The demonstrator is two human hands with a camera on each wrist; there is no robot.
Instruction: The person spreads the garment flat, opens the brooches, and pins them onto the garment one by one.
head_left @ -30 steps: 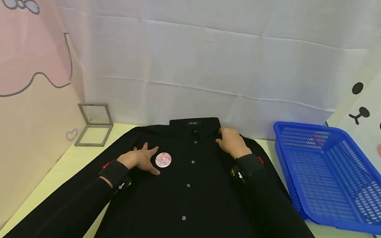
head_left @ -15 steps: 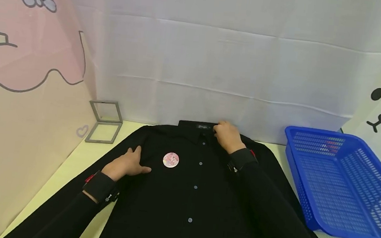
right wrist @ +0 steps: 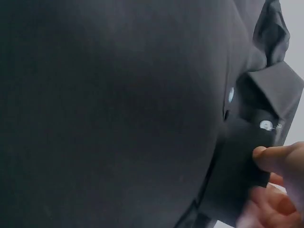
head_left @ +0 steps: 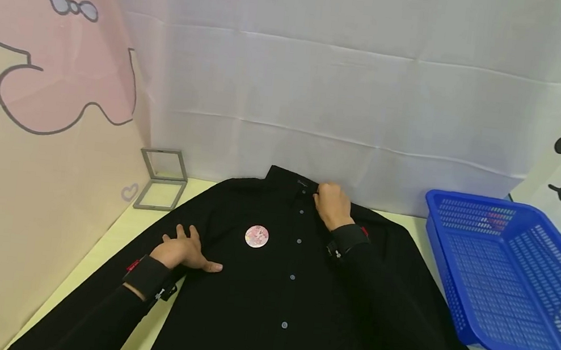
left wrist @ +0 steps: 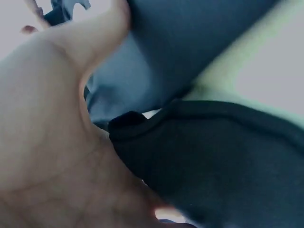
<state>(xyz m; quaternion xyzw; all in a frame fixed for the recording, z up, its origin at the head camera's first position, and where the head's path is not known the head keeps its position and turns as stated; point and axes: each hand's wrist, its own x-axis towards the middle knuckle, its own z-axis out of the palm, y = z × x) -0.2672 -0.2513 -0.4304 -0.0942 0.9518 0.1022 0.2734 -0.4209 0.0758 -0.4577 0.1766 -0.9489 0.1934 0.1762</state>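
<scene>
A black button-up shirt lies front up on the table, with a round pink badge on its chest. My right hand pinches the right end of the shirt's collar. In the right wrist view the thumb presses on the collar band beside a small white button, and the other fingers curl beneath it. My left hand is spread, thumb pointing right, over the shirt near the left armpit. Dark cloth runs beside its palm in the left wrist view.
A blue plastic basket stands on the right side of the pale yellow table. At the back left is a grey hinged frame against the printed cloth wall. A white curtain hangs behind the table.
My left hand has drawn away from the badge, leftward and down toward the sleeve. My right hand keeps to the collar, whose left end now stands higher. The head view has shifted slightly.
</scene>
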